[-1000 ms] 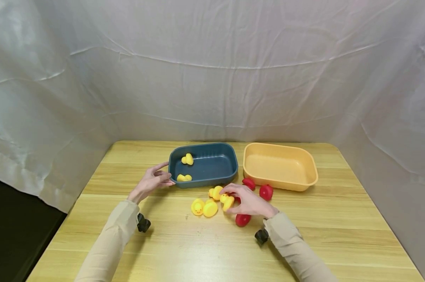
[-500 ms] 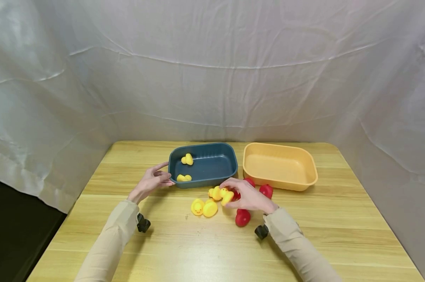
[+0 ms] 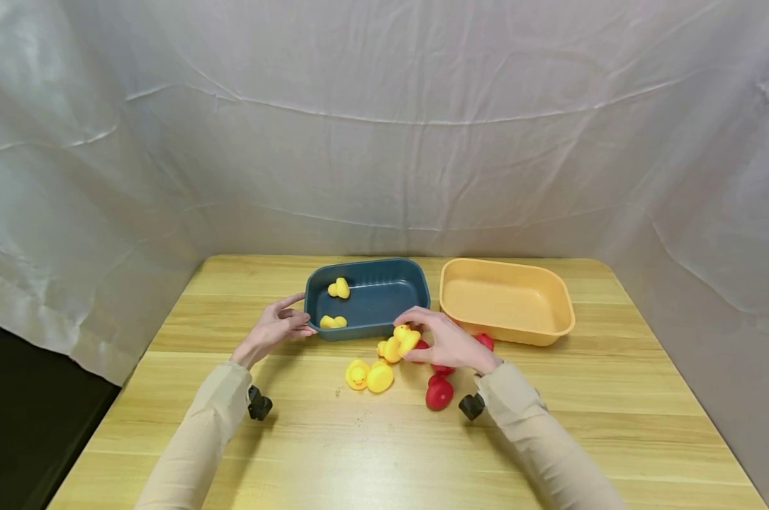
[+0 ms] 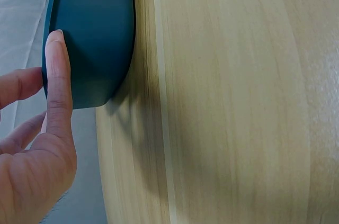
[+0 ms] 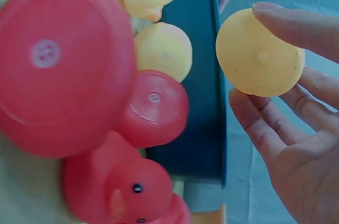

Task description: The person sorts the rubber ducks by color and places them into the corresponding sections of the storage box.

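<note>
My left hand holds the left end of a dark blue tub. In the left wrist view the thumb lies along its outer wall, with fingertips at the rim. My right hand pinches a yellow rubber duck between thumb and fingers. In the right wrist view its round base faces the camera, raised beside the tub's rim. Two yellow ducks lie inside the tub, one farther back and one near the front. Another yellow duck sits just below the held one.
Two yellow ducks, one face-up and one beside it, lie before the tub. Several red ducks, including a near one, lie around and under my right hand. A light orange tub stands at the right on the wooden table.
My right hand has lifted the yellow duck and carried it up and slightly left toward the dark blue tub. My left hand has stayed in place on the tub.
</note>
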